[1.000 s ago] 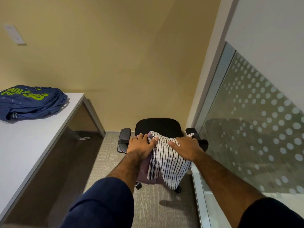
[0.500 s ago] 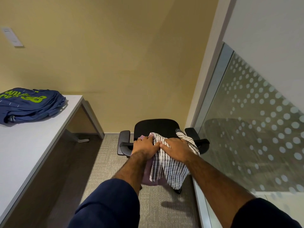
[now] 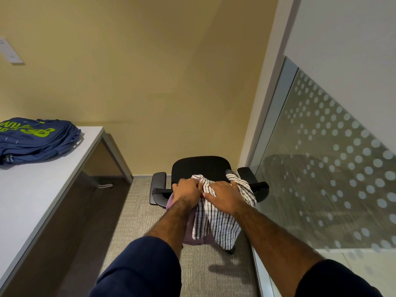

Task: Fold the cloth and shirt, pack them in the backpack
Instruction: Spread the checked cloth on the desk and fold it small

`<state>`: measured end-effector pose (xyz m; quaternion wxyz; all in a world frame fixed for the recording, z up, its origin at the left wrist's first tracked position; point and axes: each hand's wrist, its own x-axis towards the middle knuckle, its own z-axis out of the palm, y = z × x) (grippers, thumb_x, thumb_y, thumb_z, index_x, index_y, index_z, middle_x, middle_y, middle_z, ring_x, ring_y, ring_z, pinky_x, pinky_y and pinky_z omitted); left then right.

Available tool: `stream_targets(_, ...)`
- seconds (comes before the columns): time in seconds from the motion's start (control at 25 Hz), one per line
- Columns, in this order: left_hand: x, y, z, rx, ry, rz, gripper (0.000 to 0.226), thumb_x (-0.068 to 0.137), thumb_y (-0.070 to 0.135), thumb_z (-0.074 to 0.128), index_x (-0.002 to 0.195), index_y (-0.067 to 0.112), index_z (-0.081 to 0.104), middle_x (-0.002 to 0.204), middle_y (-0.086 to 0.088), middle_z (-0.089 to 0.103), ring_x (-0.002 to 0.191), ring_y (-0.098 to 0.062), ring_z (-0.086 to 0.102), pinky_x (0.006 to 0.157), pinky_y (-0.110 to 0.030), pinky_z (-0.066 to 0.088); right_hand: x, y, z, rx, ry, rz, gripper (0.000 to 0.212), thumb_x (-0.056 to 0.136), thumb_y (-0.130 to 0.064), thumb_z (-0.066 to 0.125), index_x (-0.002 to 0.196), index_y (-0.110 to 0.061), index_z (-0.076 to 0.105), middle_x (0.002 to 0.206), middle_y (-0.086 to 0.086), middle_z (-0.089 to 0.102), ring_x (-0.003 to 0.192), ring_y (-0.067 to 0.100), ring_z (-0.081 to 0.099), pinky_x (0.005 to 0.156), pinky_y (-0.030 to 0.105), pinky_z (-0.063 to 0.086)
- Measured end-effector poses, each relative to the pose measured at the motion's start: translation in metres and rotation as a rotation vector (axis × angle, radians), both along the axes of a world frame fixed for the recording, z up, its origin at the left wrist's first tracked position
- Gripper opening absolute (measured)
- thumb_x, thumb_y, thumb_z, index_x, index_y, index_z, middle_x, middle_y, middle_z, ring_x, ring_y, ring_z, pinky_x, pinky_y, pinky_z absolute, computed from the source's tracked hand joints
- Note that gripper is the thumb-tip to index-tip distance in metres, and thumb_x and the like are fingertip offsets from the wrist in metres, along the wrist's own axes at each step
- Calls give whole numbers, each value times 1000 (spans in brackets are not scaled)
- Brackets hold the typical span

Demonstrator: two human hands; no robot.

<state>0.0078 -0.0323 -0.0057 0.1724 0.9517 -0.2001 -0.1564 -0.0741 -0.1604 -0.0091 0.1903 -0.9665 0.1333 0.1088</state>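
A: What is lying on the left?

B: One blue backpack [image 3: 36, 138] is lying flat on the white bench [image 3: 42, 189], its long axis running roughly left to right, well apart from both hands.

A: And in the middle?

B: One black chair [image 3: 201, 170] is standing on the carpet. Two garments are hanging over its back: one striped shirt [image 3: 216, 219] and, under it, one purple cloth [image 3: 171, 203], mostly hidden.

A: What are the hands doing?

B: The left hand [image 3: 186, 190] is curling into a fist on the bunched fabric at the shirt's top edge; whether it is also gripping the cloth, I cannot tell. The right hand [image 3: 222, 195] is pressing down just beside it, fingers closing over the shirt.

A: So which way is the coming move going?

B: I judge leftward: the backpack is lying far off to the left, so the left hand is nearer. Nothing is folded yet.
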Motion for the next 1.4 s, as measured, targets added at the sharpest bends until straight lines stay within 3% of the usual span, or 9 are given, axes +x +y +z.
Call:
stream_targets(0.16,-3,-1,3,-84,-52,19,28,108,33,41,91,25,61,98,3,60,108,-20,54,101,-47,33,5,6,3,21,-37,-56,55,103,-51,44,147,-19,47,152,2,50,143,20,39,123,50,13)
stream_targets(0.32,-2,1,3,-216,-69,23,27,107,32,44,83,26,54,100,3,63,104,-22,56,96,-49,42,10,12,6,106,-111,-141,46,103,-42,50,142,-17,53,142,2,59,134,19,50,123,47,19)
stream_targets(0.48,-2,6,-8,-302,-110,23,25,106,33,47,99,22,69,108,2,69,108,-19,58,92,-48,48,13,13,9,148,-199,-211,21,101,-35,57,113,-20,67,101,-3,71,97,15,64,108,46,43)
stream_targets(0.64,3,16,0,-311,-49,84,34,106,44,42,105,25,71,108,1,71,108,-22,64,89,-42,50,11,10,7,100,-251,-190,13,102,-32,56,103,-23,64,81,-11,60,81,11,57,110,45,41)
stream_targets(0.76,11,32,-2,58,-10,140,55,103,56,40,143,21,52,150,-4,52,148,-26,34,120,-60,15,9,9,10,95,-237,-185,18,104,-34,51,110,-22,63,84,-7,65,86,12,60,118,43,30)
stream_targets(0.88,10,38,-13,265,27,132,82,99,72,25,157,16,35,166,-6,29,158,-29,6,119,-62,-15,8,11,12,76,-208,-167,23,106,-34,46,116,-22,62,85,-8,64,85,10,57,121,43,25)
stream_targets(1.04,7,29,-5,261,24,72,46,108,43,31,142,25,57,155,-3,49,158,-30,4,118,-67,-17,7,11,10,58,-203,-161,22,106,-34,46,111,-22,64,78,-12,57,75,7,51,122,43,24)
stream_targets(1.16,3,25,0,203,2,81,39,107,23,36,132,25,65,141,-4,62,157,-26,12,121,-62,-15,5,14,14,55,-224,-169,22,106,-33,47,111,-21,65,84,-8,65,82,11,57,122,43,24)
stream_targets(1.4,0,33,2,-189,-145,113,43,111,30,28,139,22,59,143,-2,62,156,-18,20,126,-48,-12,16,22,26,93,-353,-176,29,106,-31,46,124,-19,66,107,1,75,102,18,66,121,43,26)
